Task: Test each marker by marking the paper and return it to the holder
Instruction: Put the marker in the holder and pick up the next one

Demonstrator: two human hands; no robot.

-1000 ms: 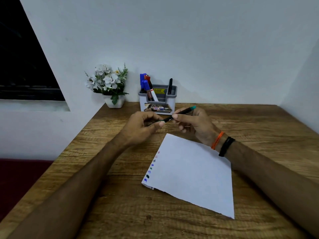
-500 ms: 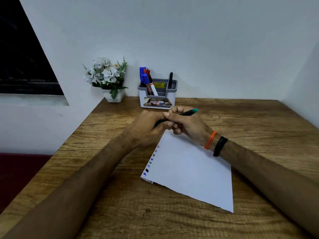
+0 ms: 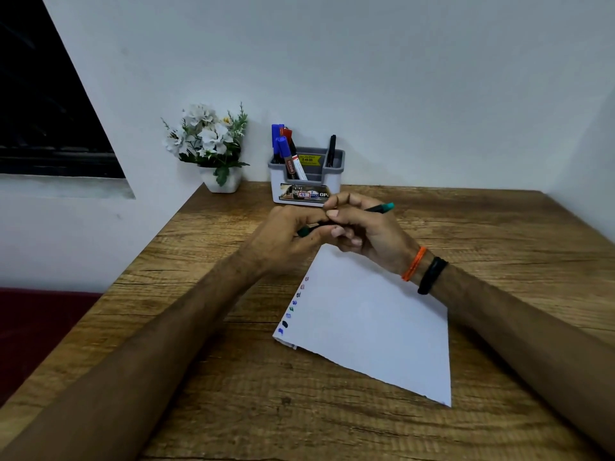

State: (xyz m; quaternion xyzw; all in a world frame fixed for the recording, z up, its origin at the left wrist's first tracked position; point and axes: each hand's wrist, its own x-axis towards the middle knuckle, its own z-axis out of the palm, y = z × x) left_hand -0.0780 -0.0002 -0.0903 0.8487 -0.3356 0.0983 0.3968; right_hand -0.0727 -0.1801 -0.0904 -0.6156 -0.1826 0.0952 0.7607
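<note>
My right hand (image 3: 362,229) grips a slim black marker (image 3: 379,207) with a teal end pointing right. My left hand (image 3: 286,239) is closed on the marker's other end, where a green cap (image 3: 303,231) shows between the fingers. Both hands meet just above the top corner of the white paper (image 3: 372,324), which has several small colour marks down its left edge. Behind the hands stands the grey and white holder (image 3: 332,181) with blue and red markers on its left and one black pen on its right.
A white pot of white flowers (image 3: 213,144) stands at the back left of the wooden table (image 3: 233,394). The wall is right behind the holder. The table's left edge drops off towards a dark red floor.
Both hands have come closer together on the marker. My left hand now covers its left end, with a green cap showing. The view has shifted slightly.
</note>
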